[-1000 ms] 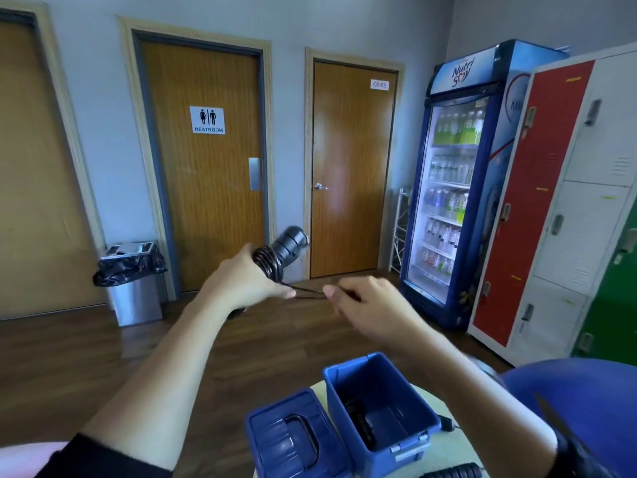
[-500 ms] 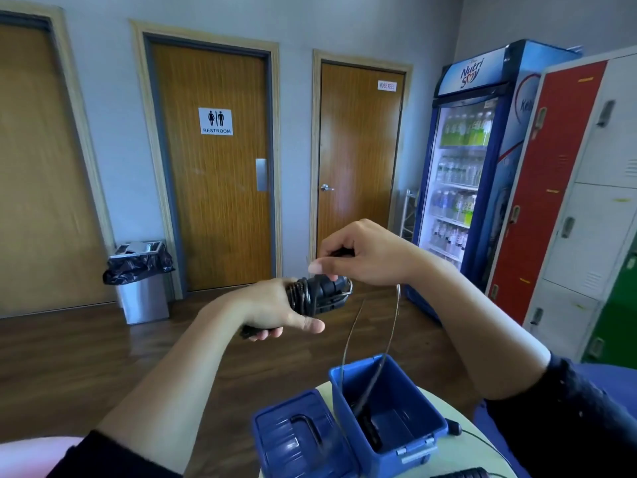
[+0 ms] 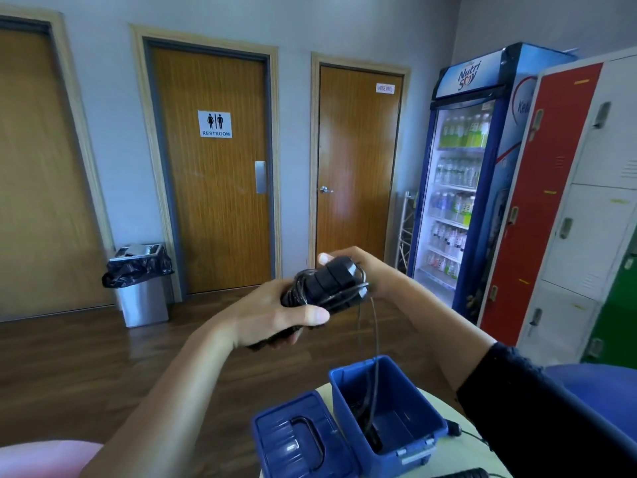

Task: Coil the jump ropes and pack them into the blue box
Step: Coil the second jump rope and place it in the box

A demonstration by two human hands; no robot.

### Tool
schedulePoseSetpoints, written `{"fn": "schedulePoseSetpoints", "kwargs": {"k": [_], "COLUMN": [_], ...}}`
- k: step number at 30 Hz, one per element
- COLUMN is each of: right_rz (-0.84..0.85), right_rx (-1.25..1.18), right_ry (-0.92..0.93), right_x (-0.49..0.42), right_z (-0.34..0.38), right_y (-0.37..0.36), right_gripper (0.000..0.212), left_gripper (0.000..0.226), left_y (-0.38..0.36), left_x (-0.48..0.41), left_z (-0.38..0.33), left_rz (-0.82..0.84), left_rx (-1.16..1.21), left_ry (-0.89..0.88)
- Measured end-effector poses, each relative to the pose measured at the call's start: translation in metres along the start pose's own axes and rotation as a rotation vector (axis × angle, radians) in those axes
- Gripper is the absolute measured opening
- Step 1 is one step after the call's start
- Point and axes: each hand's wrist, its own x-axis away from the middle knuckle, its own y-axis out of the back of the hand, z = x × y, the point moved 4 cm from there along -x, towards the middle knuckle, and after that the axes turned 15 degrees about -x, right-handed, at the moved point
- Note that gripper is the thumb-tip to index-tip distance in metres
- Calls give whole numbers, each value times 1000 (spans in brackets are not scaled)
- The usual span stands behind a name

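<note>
Mid-frame: left hand (image 3: 272,315) clamped around black, thin-corded plastic-handled jump rope (image 3: 324,284), right hand (image 3: 358,267) closed behind it; loose cord trailed into open blue plastic box (image 3: 406,391) lower right. Likely light, springy; best gripped across coils.

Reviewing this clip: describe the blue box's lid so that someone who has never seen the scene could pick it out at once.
Start at the pale round table at the bottom of the view, below the two hands. The open blue box stands on it with a black cord hanging into it. The lid lies flat just left of the box: same blue, but shallow, with a recessed handle on top.
</note>
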Motion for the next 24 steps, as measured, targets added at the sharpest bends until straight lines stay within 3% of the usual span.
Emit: {"fn": "schedulePoseSetpoints", "kwargs": {"k": [3,7,13,15,18,21,24], "right_rz": [-48,-114,-123,-124,-109,-139,-142], "right_rx": [17,-225,-517,-431,-215,-6,220], "right_ry": [-95,-165,-184,-207,-263,-254,-125], "right_x": [12,15,22,23,33,46,53], "right_z": [-12,-23,-36,-40,-46,-43,-17], "right_y": [-8,-34,-62,-68,-73,-71,-62], "right_gripper": [32,41,42,42,42,42,32], "left_gripper": [56,54,59,55,68,77,103], "left_y": [6,7,1,6,24,40,43], "left_x": [1,-1,1,0,1,5,6], "left_z": [5,-3,6,10,21,29,34], "left_rz": [-93,-156,-201,-270,-411,-473,-437], "left_rx": [51,197,355,386,346,143,-184], "left_ry": [39,-53,-12,48,200,352,471]}}
